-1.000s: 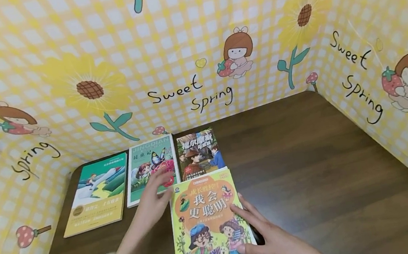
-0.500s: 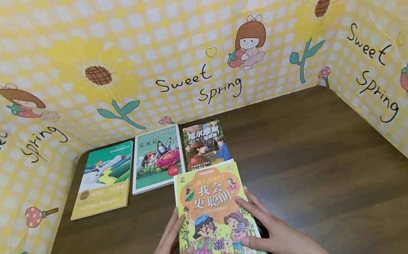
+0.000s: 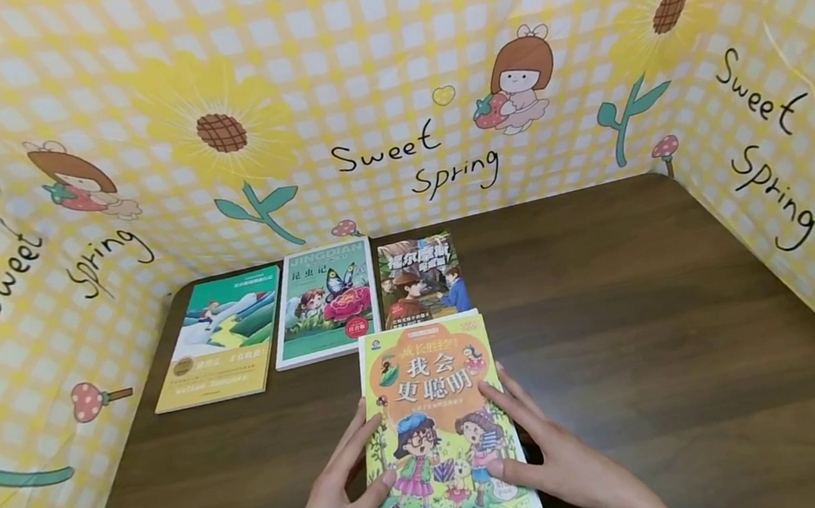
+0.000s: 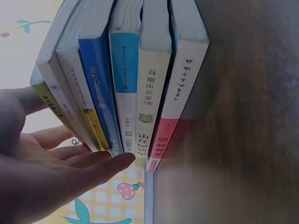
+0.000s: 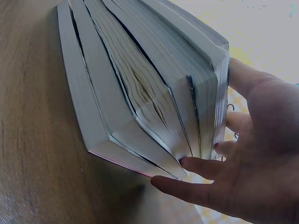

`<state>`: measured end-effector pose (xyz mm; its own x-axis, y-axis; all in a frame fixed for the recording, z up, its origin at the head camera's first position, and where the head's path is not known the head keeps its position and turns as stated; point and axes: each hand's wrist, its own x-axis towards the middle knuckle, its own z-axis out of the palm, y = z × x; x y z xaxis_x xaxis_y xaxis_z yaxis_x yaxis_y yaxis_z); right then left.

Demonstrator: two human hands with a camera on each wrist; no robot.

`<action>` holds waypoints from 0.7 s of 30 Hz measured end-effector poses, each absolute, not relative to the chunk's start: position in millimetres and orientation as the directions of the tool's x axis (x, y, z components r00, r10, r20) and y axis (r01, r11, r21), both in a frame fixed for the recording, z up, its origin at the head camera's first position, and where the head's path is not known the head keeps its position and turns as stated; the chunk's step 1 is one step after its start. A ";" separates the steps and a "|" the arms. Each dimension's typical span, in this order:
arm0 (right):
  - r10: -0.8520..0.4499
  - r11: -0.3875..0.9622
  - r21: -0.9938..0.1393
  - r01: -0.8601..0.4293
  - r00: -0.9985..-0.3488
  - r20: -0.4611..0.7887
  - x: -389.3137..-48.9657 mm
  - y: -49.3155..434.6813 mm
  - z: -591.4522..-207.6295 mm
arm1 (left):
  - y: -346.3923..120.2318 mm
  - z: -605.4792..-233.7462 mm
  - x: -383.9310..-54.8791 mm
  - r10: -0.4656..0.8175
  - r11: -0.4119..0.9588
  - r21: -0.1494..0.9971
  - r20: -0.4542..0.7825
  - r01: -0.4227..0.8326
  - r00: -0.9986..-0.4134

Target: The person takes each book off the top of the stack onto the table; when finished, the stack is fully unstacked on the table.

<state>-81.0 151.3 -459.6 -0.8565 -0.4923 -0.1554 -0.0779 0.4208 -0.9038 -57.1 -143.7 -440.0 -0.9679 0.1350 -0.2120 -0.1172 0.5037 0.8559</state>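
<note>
A stack of several books (image 4: 100, 88) lies on the table in front of me, its top one a yellow-green picture book (image 3: 437, 418) with an orange patch and two cartoon children. Along the stack's left side my left hand (image 3: 336, 484) touches the spines, thumb on the top cover's edge. My right hand (image 3: 559, 455) rests against the opposite side, where the page edges (image 5: 145, 93) show, its thumb also on the cover. Fingers of both hands look mostly straight. In the left wrist view the lowest book has a white and pink spine (image 4: 180, 93).
Behind the stack lie three books in a row: a green-and-yellow book (image 3: 224, 333), a green book with a butterfly (image 3: 326, 301), and a darker comic-style book (image 3: 422, 282), whose lower edge the stack hides. A yellow checked cloth (image 3: 385, 55) walls the dark wooden table (image 3: 635, 329).
My left hand has come back from near the butterfly book to the stack's left side. The right hand stays at the right side. The whole view has shifted slightly.
</note>
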 end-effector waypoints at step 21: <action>-0.488 0.401 -0.916 0.012 -0.843 -0.225 -81.6 158.3 -458.9 | -144.0 -435.0 -55.2 0.128 0.529 0.845 -0.171 -0.079 -0.977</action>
